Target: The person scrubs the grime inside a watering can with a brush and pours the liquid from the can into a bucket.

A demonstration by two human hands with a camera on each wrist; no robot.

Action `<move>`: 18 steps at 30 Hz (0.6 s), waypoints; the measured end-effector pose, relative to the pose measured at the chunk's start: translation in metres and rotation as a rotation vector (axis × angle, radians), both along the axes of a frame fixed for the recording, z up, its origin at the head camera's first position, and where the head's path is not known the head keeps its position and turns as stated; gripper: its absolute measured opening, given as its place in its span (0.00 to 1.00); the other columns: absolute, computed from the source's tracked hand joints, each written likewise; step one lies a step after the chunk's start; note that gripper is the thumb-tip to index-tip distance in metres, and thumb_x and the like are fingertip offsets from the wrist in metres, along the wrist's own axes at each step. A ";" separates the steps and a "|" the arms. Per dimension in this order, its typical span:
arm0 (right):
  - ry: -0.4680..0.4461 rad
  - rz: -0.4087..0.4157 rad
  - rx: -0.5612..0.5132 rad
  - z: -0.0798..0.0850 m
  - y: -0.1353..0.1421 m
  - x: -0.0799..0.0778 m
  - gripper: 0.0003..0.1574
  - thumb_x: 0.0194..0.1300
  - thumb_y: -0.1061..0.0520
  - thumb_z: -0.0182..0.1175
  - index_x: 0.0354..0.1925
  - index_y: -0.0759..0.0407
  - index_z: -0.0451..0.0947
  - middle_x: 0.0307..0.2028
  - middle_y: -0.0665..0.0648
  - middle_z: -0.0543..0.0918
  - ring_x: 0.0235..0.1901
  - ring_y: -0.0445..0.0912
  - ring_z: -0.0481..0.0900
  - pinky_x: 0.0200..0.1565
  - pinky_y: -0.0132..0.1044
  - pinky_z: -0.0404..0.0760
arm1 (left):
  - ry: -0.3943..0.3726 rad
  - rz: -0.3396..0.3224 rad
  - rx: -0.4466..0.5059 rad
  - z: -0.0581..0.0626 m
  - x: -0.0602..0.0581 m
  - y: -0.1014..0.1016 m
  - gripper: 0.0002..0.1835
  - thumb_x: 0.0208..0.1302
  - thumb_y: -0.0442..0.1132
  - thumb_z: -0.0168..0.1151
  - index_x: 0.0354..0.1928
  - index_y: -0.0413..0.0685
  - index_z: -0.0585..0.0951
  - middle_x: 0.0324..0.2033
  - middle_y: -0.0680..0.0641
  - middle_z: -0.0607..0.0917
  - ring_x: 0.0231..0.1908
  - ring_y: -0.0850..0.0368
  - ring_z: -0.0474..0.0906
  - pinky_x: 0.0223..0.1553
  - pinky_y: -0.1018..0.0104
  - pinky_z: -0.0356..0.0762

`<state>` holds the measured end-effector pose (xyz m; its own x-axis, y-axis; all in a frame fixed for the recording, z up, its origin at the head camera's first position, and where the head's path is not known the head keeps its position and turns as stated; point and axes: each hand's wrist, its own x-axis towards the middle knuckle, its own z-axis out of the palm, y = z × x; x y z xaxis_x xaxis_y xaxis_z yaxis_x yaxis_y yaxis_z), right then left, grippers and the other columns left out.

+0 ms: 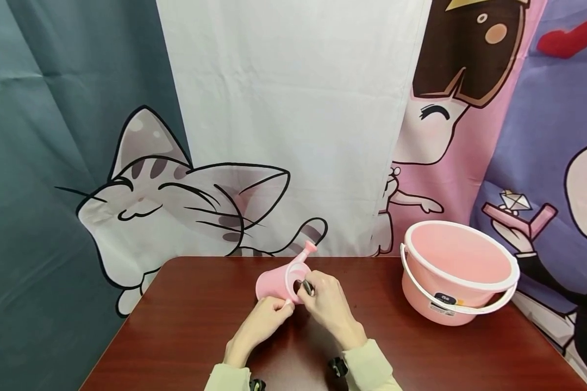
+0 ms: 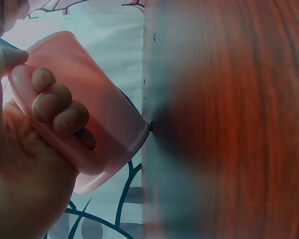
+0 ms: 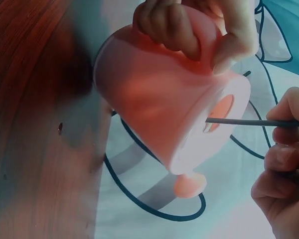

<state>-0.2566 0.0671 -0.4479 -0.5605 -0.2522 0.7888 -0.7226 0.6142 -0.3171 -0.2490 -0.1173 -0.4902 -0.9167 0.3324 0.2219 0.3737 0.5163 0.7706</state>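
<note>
Right wrist: dark rod (image 3: 256,122) at opening (image 3: 223,108) of watering can (image 3: 144,99)

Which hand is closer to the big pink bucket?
The right hand. It is left of the bucket, holding a thin dark stick. The left hand is farther left of the bucket, gripping the watering can.

Bright, even head view, pale sheen on the tabletop (image 1: 293,355), wrist views dimmer — hazy, with blurred dark shadows

Glossy red-brown wood-grain table (image 1: 176,336); pink bucket (image 1: 432,283) standing on right side.
</note>
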 end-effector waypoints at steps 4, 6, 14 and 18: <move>0.011 -0.007 -0.007 -0.001 -0.001 0.002 0.23 0.45 0.68 0.64 0.16 0.49 0.60 0.19 0.41 0.56 0.19 0.35 0.56 0.22 0.25 0.56 | 0.001 -0.009 -0.012 -0.001 0.000 0.001 0.25 0.68 0.44 0.55 0.11 0.54 0.64 0.10 0.61 0.56 0.15 0.67 0.52 0.17 0.71 0.51; 0.011 -0.020 -0.011 -0.002 -0.002 0.001 0.23 0.45 0.67 0.63 0.16 0.49 0.60 0.19 0.41 0.56 0.19 0.35 0.56 0.22 0.25 0.56 | 0.008 -0.010 -0.018 0.000 0.000 0.002 0.25 0.68 0.44 0.55 0.12 0.54 0.64 0.10 0.62 0.56 0.15 0.67 0.52 0.17 0.71 0.52; -0.035 -0.055 -0.022 -0.008 -0.002 -0.002 0.19 0.48 0.66 0.62 0.17 0.50 0.63 0.17 0.42 0.57 0.18 0.37 0.56 0.21 0.27 0.57 | 0.010 -0.010 -0.006 -0.002 0.000 0.001 0.24 0.67 0.42 0.55 0.11 0.53 0.63 0.10 0.61 0.56 0.15 0.67 0.52 0.17 0.71 0.52; -0.098 -0.070 -0.025 -0.013 -0.001 -0.006 0.21 0.49 0.67 0.62 0.17 0.49 0.62 0.17 0.42 0.56 0.18 0.37 0.56 0.21 0.28 0.58 | 0.001 0.002 0.005 -0.003 -0.001 0.001 0.24 0.66 0.42 0.55 0.11 0.53 0.63 0.09 0.61 0.56 0.14 0.66 0.52 0.17 0.71 0.51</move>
<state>-0.2623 0.0663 -0.4607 -0.6511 -0.1905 0.7347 -0.6428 0.6531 -0.4003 -0.2500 -0.1167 -0.4929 -0.9170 0.3299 0.2241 0.3735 0.5131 0.7728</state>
